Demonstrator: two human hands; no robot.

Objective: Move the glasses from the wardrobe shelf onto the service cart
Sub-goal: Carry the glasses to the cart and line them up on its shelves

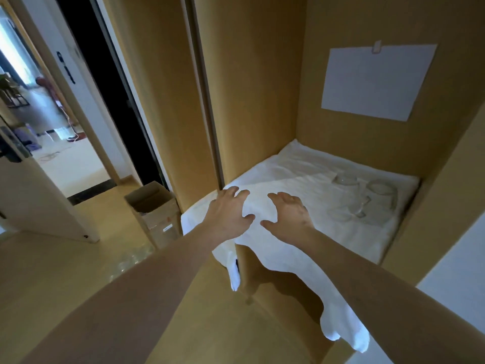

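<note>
Several clear glasses lie on their sides on a white cloth [294, 174] covering the wardrobe shelf [252, 264]: a wide bowl-shaped one [381, 190] at the right, another [343, 178] behind it, a stemmed one [349, 212] nearer me. My left hand [228, 211] and my right hand [290, 214] rest with spread fingers on the cloth's front left part, well left of the glasses. Neither hand holds anything. No service cart is in view.
The cloth hangs over the shelf's front edge. A white sheet of paper [378, 80] is clipped to the wardrobe's back wall. An open cardboard box [154, 208] stands on the floor to the left, beside a sliding door [207, 101]. A doorway [52, 127] opens further left.
</note>
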